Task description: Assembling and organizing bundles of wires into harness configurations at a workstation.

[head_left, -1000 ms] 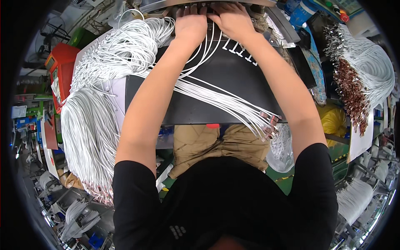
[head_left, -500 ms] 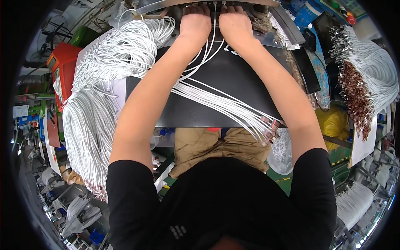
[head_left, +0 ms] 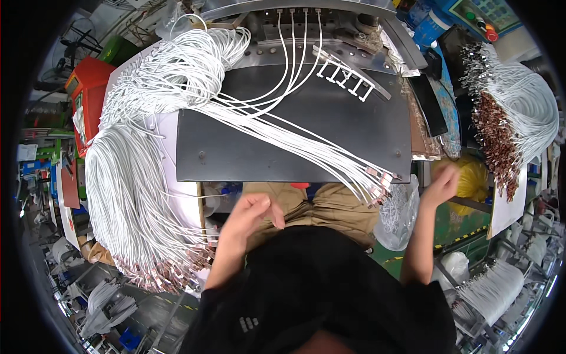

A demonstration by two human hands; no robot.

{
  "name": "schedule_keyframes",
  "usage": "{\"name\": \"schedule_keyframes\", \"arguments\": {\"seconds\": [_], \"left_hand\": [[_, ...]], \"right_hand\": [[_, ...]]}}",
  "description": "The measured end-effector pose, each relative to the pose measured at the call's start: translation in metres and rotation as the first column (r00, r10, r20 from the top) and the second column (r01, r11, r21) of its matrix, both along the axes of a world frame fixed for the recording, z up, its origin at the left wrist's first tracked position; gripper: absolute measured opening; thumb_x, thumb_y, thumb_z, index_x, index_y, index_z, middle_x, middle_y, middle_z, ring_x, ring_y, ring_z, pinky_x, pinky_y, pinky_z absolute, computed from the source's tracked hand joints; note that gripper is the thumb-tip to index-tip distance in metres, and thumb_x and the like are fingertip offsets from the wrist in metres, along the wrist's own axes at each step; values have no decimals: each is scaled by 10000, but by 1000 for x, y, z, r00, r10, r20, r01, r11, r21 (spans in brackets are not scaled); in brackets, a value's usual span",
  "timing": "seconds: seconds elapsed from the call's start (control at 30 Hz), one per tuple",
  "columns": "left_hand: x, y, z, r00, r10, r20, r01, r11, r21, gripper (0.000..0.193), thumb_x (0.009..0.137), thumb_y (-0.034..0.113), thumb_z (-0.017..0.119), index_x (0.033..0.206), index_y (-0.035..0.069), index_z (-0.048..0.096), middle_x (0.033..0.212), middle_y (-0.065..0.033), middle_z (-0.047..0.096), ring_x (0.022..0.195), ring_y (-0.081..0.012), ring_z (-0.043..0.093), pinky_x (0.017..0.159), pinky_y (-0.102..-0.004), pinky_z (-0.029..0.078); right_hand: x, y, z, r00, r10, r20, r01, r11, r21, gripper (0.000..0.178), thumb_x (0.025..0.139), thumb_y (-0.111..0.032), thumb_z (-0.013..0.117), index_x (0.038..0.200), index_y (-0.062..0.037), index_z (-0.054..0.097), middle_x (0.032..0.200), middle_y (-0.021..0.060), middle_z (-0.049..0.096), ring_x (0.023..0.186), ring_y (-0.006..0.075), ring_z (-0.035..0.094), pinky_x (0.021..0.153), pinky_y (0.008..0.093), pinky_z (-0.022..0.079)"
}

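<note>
Left hand: back from machine, half-curled, seemingly empty. Right hand: withdrawn, curled, contents unclear. Four cables: at machine, unheld; placing apparently done.

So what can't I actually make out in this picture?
All in the head view:
- Tips of the four white cables: hidden where they run in by the curved metal cover, itself cut off by the top edge.
- Left hand's palm: hidden by its curled fingers.
- Right hand's fingers: blurred.
- Count of white pieces in the clear bag: too small and jumbled behind crinkled plastic.
</note>
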State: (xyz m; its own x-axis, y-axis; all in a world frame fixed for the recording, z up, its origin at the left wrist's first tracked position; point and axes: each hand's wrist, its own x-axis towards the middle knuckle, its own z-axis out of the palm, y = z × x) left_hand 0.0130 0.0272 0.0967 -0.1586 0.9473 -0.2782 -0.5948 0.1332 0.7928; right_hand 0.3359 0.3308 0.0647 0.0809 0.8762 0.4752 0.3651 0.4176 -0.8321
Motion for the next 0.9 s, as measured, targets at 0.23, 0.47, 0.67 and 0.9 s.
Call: {"name": "schedule_keyframes", "arguments": {"seconds": [0.23, 0.47, 0.67, 0.9], "left_hand": [[-7, -24, -80, 716, 679, -162, -697, 679, -232, 354, 1048, 292, 513, 886, 8, 650, 781, -104, 693, 703, -157, 647, 671, -286, 505], [-18, -29, -92, 741, 566, -362, -671, 655, -348, 313, 1023, 228, 528, 797, 49, 650, 729, -52, 669, 678, -137, 626, 681, -278, 495], [-14, -30, -79, 732, 633, -253, -680, 649, -342, 282, 1017, 199, 508, 852, 28, 660, 790, -63, 694, 764, -140, 657, 754, -260, 513], [-14, -24, -73, 763, 615, -198, -643, 693, -326, 330, 1036, 250, 516, 879, 14, 684, 818, -49, 699, 773, -114, 638, 756, -254, 502]], "right_hand": [[-10, -128, -99, 840, 532, 105, -398, 737, -547, 219, 900, -62, 609, 1101, 10, 659, 959, 122, 704, 788, 214, 670, 724, 348, 526], [28, -91, -136, 729, 644, 232, -511, 738, -441, 312, 912, -28, 581, 1216, 34, 608, 1169, 158, 656, 1056, 276, 641, 918, 367, 511], [51, -83, -150, 745, 595, 300, -382, 750, -540, 266, 926, -80, 603, 1157, 47, 636, 1217, 162, 634, 1044, 234, 627, 857, 358, 510], [59, -75, -169, 667, 693, 275, -382, 634, -673, 378, 855, 10, 498, 1219, 40, 594, 1222, 159, 629, 1111, 240, 614, 929, 377, 504]]}}
